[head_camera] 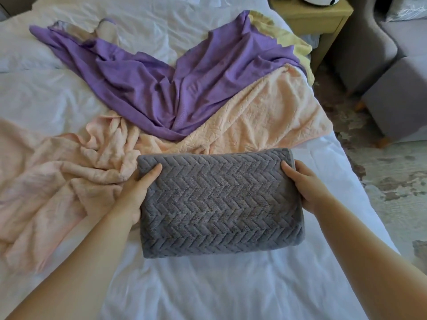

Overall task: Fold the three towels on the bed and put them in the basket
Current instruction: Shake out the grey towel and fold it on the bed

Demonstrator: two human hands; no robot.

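The fingers of the left hand (pixel 134 195) are wrapping under the left end of the folded grey towel (pixel 219 199) and are hidden there; the thumb is pressing on the top face. The fingers of the right hand (pixel 307 188) are gripping the right end in the same way, thumb on top. The grey towel, with a raised herringbone pattern, is sitting as a thick rectangle between both hands over the bed (pixel 231 285), near its right edge. Whether it is resting on the white sheet or being held just above it cannot be told.

Just beyond its far edge, the peach towel (pixel 254 116) is lying unfolded and crumpled, reaching from the left side of the bed to the right edge. The purple towel (pixel 150 88) is lying spread out and partly overlapping the peach towel. A yellow cloth (pixel 291 42) is showing under the purple towel at the right edge of the bed.

A nightstand (pixel 323 17) is standing beside the bed's far right corner, with a grey armchair (pixel 369 42) and an ottoman (pixel 399 100) further right.
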